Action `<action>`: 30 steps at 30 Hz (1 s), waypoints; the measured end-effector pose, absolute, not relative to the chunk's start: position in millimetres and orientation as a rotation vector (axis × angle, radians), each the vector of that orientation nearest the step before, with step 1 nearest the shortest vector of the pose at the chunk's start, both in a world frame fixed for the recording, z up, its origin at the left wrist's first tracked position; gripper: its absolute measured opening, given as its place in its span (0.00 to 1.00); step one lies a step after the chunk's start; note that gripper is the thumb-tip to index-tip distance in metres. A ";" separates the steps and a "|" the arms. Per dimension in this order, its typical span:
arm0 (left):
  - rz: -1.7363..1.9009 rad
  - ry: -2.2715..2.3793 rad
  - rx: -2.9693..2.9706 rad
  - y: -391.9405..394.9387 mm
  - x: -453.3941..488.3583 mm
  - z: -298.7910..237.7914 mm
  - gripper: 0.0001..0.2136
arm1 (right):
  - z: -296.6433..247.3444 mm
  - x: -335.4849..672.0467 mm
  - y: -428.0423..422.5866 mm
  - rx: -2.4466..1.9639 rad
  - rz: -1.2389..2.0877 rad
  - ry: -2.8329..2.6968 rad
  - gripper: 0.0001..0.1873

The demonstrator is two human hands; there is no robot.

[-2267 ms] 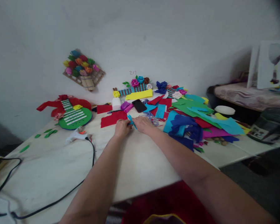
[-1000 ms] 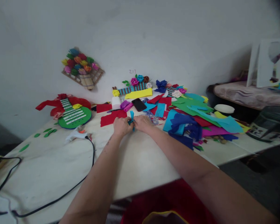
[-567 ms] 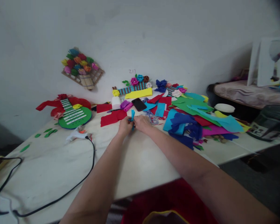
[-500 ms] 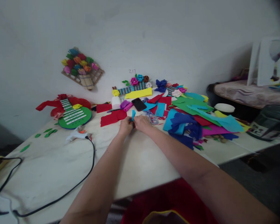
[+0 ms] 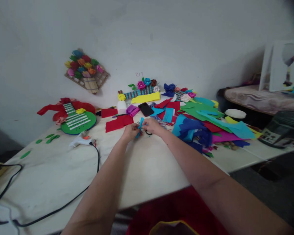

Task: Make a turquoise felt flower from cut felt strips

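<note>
A small light-blue piece of crepe paper (image 5: pixel 141 122), pinched narrow in its middle, stands between my two hands over the table. My left hand (image 5: pixel 130 132) grips its left side with closed fingers. From the right, the closed fingers of my right hand (image 5: pixel 151 125) meet the same piece. Just below my right hand shows a black loop (image 5: pixel 149 133) that looks like a scissors handle; whether the hand holds it I cannot tell. Red crepe paper (image 5: pixel 119 123) lies just beyond my left hand.
A white glue gun (image 5: pixel 80 139) with a black cord (image 5: pixel 98 163) lies to the left, near a green paper guitar (image 5: pixel 82 122). A black phone (image 5: pixel 146 109) lies ahead. Coloured paper (image 5: pixel 203 109) is heaped at right, with a glass jar (image 5: pixel 284 129) at the edge.
My hands have moved slightly apart and the blue paper shows more between them, its lower end now visible. The black loop has come into view under my right hand.
</note>
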State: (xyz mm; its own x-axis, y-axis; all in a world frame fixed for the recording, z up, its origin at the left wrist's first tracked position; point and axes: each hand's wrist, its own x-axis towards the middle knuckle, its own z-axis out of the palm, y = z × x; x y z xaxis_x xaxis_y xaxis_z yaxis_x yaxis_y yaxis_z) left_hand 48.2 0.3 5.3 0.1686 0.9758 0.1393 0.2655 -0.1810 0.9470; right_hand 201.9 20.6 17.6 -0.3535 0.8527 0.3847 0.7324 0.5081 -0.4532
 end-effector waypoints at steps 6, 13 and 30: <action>0.899 1.039 1.591 -9.5 42.3 15.2 0.10 | 22.1 213.8 21.7 -1.039 0.541 -2.229 0.06; 0.823 1.032 1.607 -13.6 42.7 20.2 0.13 | 26.5 221.2 19.8 -0.971 0.884 -2.195 0.06; 0.884 1.114 1.576 -9.7 45.9 11.9 0.11 | 27.7 216.6 18.1 -1.055 0.454 -2.286 0.08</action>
State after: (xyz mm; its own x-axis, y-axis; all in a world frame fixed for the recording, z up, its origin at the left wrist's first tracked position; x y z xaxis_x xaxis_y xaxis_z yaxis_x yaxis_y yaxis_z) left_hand 45.9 -9.7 11.9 0.3159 0.9485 0.0247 0.2392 -0.1048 0.9653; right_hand 216.6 18.1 27.7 -0.5225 0.7738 0.3582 0.5783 0.6303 -0.5180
